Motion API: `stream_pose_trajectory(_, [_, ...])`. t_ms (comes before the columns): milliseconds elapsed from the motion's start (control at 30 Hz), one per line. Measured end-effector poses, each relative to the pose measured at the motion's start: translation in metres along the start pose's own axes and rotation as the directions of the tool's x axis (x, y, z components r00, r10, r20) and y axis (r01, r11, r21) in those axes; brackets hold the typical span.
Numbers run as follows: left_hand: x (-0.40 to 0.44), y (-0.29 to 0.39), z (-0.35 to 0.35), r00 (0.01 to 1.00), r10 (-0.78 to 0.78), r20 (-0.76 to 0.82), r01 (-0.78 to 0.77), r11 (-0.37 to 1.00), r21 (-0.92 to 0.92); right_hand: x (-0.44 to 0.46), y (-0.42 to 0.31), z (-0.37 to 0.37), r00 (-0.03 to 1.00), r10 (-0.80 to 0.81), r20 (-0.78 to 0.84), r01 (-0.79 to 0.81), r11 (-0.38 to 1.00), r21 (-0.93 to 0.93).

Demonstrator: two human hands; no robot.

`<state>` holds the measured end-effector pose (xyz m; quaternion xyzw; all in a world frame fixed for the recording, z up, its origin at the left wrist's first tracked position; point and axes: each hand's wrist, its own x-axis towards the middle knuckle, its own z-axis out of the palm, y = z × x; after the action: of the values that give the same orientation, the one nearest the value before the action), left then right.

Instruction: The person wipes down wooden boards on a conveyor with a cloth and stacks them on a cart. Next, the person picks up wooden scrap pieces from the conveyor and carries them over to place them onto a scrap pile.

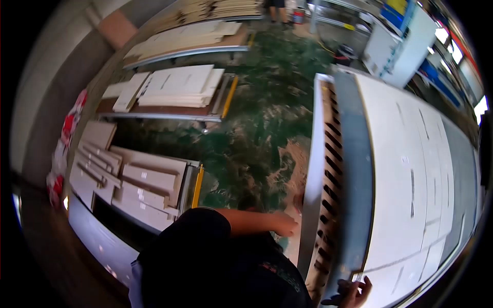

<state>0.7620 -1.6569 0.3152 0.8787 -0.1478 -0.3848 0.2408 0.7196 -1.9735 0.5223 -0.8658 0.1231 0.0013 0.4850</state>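
My left hand (284, 224) is in front of my body, beside the near rail of the machine table. Its fingers look curled in, a little blurred, and no object shows in it. My right hand (355, 293) is at the bottom edge of the view, by the near corner of a large white board (393, 169). Its fingers are apart, part of the hand lies in dark shadow. A small white label (357, 276) shows at its fingertips; whether they touch it I cannot tell. The board has thin cut lines and several dark slots.
A slotted rail (331, 169) runs along the grey table edge (358, 143). On my left stand carts with cut panels (149, 177) and stacked white boards (177, 86). Sawdust lies on the green floor (246, 123). Another person's legs (278, 13) show far back, near a red bucket (298, 16).
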Motion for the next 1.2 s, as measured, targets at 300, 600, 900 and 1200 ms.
stream_pose_trajectory(300, [-0.159, -0.217, 0.021, 0.911, -0.405, -0.078, 0.345, 0.852, -0.394, 0.088, 0.021, 0.246, 0.873, -0.287, 0.394, 0.434, 0.825, -0.361])
stream_pose_trajectory(600, [-0.199, -0.352, 0.021, 0.700, -0.636, -0.325, 0.200, 0.611, -0.766, 0.193, 0.097, 0.385, 0.724, 0.106, 0.681, 0.488, 0.619, -0.615])
stream_pose_trajectory(900, [-0.276, -0.481, 0.172, 0.304, -0.905, 0.296, 0.266, -0.218, -0.939, 0.243, -0.083, 0.678, 0.595, 0.206, 0.777, 0.471, 0.694, -0.545])
stream_pose_trajectory(1200, [-0.340, -0.486, 0.106, 0.265, -0.852, 0.451, -0.638, -0.505, -0.581, 0.113, -0.404, 1.091, 0.059, -0.215, 0.975, 0.700, 0.705, 0.113])
